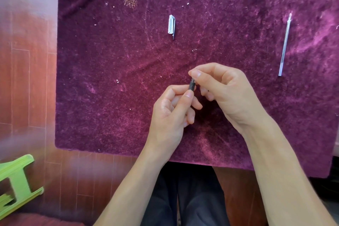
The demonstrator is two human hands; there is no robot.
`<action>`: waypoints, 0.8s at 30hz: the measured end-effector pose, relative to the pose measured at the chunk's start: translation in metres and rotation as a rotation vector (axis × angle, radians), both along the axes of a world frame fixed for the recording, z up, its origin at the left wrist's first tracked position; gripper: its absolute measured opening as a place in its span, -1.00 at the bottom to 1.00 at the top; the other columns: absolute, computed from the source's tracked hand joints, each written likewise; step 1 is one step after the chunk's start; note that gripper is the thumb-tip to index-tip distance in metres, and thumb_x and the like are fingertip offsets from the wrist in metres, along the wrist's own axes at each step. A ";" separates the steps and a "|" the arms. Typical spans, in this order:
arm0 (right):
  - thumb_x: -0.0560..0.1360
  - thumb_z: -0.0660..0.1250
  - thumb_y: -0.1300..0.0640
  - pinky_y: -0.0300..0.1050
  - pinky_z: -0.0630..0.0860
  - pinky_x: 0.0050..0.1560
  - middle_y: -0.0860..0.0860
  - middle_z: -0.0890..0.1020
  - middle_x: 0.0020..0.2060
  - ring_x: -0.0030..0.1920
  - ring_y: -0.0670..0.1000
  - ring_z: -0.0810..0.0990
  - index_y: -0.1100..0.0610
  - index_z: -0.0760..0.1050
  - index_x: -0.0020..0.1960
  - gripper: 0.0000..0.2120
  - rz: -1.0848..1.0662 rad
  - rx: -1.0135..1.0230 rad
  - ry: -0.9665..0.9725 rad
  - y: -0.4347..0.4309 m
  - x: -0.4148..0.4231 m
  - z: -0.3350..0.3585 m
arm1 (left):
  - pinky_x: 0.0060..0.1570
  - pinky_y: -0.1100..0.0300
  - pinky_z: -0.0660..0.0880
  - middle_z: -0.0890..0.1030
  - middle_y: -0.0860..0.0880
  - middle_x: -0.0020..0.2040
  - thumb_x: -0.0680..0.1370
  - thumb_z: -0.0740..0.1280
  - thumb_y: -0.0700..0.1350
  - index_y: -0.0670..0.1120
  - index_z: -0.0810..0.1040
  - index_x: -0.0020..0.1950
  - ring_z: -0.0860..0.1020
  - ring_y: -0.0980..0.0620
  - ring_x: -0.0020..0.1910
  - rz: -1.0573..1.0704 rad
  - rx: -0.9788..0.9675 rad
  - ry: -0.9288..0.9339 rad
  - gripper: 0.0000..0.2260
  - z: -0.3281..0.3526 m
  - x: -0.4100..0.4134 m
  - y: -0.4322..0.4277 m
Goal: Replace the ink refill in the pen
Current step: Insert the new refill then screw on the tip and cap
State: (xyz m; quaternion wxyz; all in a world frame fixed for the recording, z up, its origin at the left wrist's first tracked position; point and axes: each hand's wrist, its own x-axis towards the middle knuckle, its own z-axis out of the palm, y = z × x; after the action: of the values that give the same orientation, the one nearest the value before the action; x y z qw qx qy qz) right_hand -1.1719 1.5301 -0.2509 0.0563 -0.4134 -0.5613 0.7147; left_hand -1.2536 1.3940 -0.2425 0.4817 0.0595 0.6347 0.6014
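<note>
Your left hand (172, 110) curls round the pen (192, 85), thumb and forefinger pinching its dark barrel. Just above that grip, your right hand (225, 88) pinches the pen's upper end between thumb and forefinger. Only a short dark stretch shows between the two grips. The clear cap (171, 24) lies on the purple cloth (110, 79) beyond your grip and a little to its left, well apart. The refill (284, 46) lies well off to the right of your right hand, touching neither hand.
</note>
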 end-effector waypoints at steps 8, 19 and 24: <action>0.65 0.42 0.01 -0.36 0.48 -0.19 -0.25 0.63 -0.33 -0.28 -0.19 0.50 0.01 0.76 0.11 -0.84 -0.006 -0.011 0.001 0.001 -0.001 0.000 | -0.44 0.30 0.39 0.66 -0.01 -0.22 0.68 0.26 -0.14 -0.10 0.59 0.12 0.47 0.16 -0.45 0.000 0.007 0.003 -0.87 -0.001 -0.001 0.000; 0.58 0.50 0.02 -0.36 0.50 -0.20 -0.23 0.64 -0.33 -0.34 -0.23 0.54 0.05 0.71 0.10 -0.86 -0.034 -0.035 0.037 0.003 -0.007 0.001 | -0.44 0.29 0.39 0.66 -0.01 -0.22 0.68 0.26 -0.14 -0.09 0.59 0.11 0.47 0.15 -0.45 0.000 0.006 0.000 -0.87 -0.001 -0.006 0.003; 0.61 0.41 0.03 -0.32 0.47 -0.20 -0.20 0.57 -0.37 -0.31 -0.19 0.47 -0.04 0.77 0.09 -0.84 0.017 -0.054 0.028 0.004 -0.008 0.000 | -0.43 0.29 0.40 0.66 -0.01 -0.22 0.68 0.26 -0.14 -0.12 0.59 0.13 0.47 0.16 -0.45 -0.002 0.002 0.005 -0.86 0.000 -0.009 0.005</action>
State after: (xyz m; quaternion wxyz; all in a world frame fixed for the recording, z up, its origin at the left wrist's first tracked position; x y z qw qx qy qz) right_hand -1.1802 1.5346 -0.2509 0.0471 -0.3998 -0.5445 0.7358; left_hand -1.2631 1.3990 -0.2422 0.4807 0.0624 0.6351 0.6014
